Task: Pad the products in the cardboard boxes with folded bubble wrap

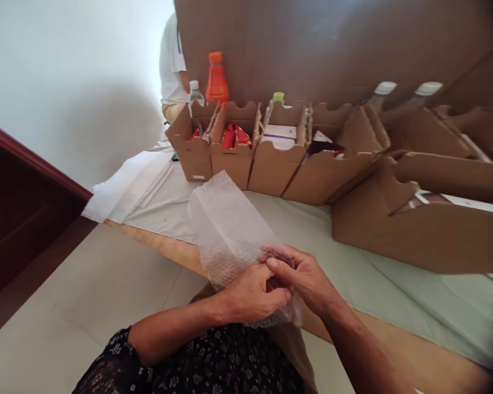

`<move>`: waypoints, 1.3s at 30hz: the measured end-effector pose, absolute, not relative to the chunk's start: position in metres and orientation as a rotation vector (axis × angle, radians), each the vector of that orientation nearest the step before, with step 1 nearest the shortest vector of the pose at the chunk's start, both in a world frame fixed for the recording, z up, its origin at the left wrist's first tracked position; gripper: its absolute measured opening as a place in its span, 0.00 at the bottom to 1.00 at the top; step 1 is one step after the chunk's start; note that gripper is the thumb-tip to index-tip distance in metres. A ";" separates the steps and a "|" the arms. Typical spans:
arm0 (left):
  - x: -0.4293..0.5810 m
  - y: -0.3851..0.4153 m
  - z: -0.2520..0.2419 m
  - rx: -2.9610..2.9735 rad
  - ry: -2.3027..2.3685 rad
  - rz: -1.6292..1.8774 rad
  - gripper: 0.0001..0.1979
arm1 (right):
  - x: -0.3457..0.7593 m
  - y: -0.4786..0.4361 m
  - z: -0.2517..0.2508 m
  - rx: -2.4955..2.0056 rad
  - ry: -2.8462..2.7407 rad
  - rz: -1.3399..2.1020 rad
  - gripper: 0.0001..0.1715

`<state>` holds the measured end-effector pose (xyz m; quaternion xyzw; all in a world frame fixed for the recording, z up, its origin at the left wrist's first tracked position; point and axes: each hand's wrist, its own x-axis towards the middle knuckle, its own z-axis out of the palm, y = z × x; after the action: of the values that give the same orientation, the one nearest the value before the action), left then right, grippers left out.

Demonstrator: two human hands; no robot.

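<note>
A sheet of clear bubble wrap (225, 219) stands up from my two hands at the table's near edge. My left hand (250, 298) is closed on its lower part, thumb pressed across. My right hand (308, 279) is closed too, fingers curled over a small dark reddish item (276, 253) that shows through the wrap. What that item is I cannot make out.
A row of open cardboard bins (271, 158) holds red packets (234, 137) and white boxes (280, 134). Behind them stand an orange bottle (216, 79) and clear bottles. More bubble wrap (123, 189) lies at the table's left end. Another person (170, 65) in white sits beyond.
</note>
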<state>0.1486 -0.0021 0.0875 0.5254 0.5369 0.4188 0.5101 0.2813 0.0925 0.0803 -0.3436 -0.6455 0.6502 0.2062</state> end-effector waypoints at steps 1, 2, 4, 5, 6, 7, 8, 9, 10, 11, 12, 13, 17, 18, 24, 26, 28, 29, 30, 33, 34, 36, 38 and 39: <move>0.152 -0.006 0.086 1.277 1.284 0.982 0.04 | 0.292 0.094 0.079 -1.016 -1.792 1.734 0.25; 0.150 -0.011 0.085 1.300 1.297 0.979 0.05 | 0.303 0.096 0.077 -1.067 -1.785 1.656 0.22; 0.131 -0.017 0.086 1.381 1.391 1.019 0.07 | 0.326 0.102 0.073 -1.160 -1.789 1.556 0.20; 0.117 -0.019 0.087 1.413 1.483 1.047 0.08 | 0.338 0.106 0.070 -1.200 -1.806 1.537 0.20; 0.101 -0.018 0.087 1.449 1.594 1.054 0.08 | 0.349 0.111 0.068 -1.231 -1.838 1.526 0.20; 0.086 -0.016 0.087 1.497 1.694 1.046 0.09 | 0.360 0.117 0.066 -1.254 -1.877 1.517 0.21; 0.072 -0.012 0.087 1.539 1.793 1.035 0.09 | 0.369 0.123 0.064 -1.271 -1.915 1.496 0.21; 0.061 -0.007 0.087 1.590 1.886 1.021 0.09 | 0.377 0.129 0.062 -1.287 -1.947 1.462 0.21; 0.055 -0.001 0.086 1.674 1.955 1.004 0.10 | 0.384 0.134 0.061 -1.305 -1.978 1.419 0.21; 0.053 0.006 0.085 1.786 1.995 0.990 0.11 | 0.390 0.139 0.059 -1.326 -2.006 1.369 0.20; 0.055 0.013 0.084 1.928 1.994 0.968 0.13 | 0.394 0.143 0.058 -1.348 -2.032 1.315 0.20; 0.060 0.020 0.083 2.089 1.949 0.931 0.14 | 0.398 0.146 0.056 -1.369 -2.056 1.262 0.21; 0.097 0.046 0.073 2.536 1.589 0.520 0.19 | 0.409 0.154 0.050 -1.410 -2.187 1.114 0.23; 0.103 0.051 0.069 2.551 1.544 0.391 0.20 | 0.412 0.155 0.050 -1.430 -2.227 1.050 0.22; 0.101 0.054 0.056 2.480 1.583 0.229 0.24 | 0.421 0.128 0.066 -1.550 -2.318 0.130 0.19; 0.099 0.053 0.057 2.514 1.603 0.294 0.24 | 0.401 0.104 0.071 -1.404 -2.362 0.025 0.20; 0.100 0.055 0.056 2.547 1.623 0.323 0.23 | 0.369 0.080 0.068 -1.187 -2.470 0.085 0.21; 0.101 0.056 0.053 2.551 1.626 0.311 0.23 | 0.354 0.069 0.064 -1.091 -2.543 0.140 0.23; 0.103 0.057 0.050 2.543 1.631 0.287 0.23 | 0.341 0.060 0.058 -1.019 -2.610 0.197 0.25; 0.103 0.058 0.036 2.508 1.642 0.205 0.26 | 0.339 0.043 0.033 -0.936 -2.717 0.272 0.28; 0.102 0.057 0.032 2.502 1.642 0.193 0.27 | 0.352 0.039 0.025 -0.965 -2.716 0.244 0.28; 0.100 0.054 0.026 2.491 1.639 0.199 0.28 | 0.394 0.030 0.014 -1.135 -2.654 0.129 0.28; 0.096 0.052 0.024 2.468 1.617 0.236 0.27 | 0.443 0.018 0.012 -1.360 -2.558 0.011 0.28; 0.094 0.052 0.026 2.454 1.595 0.264 0.27 | 0.465 0.012 0.014 -1.468 -2.489 -0.044 0.27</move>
<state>0.0943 0.0522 0.0257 0.8307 0.5400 0.0894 0.1014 0.4654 0.0122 0.0139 -0.5038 -0.8545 -0.0150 0.1254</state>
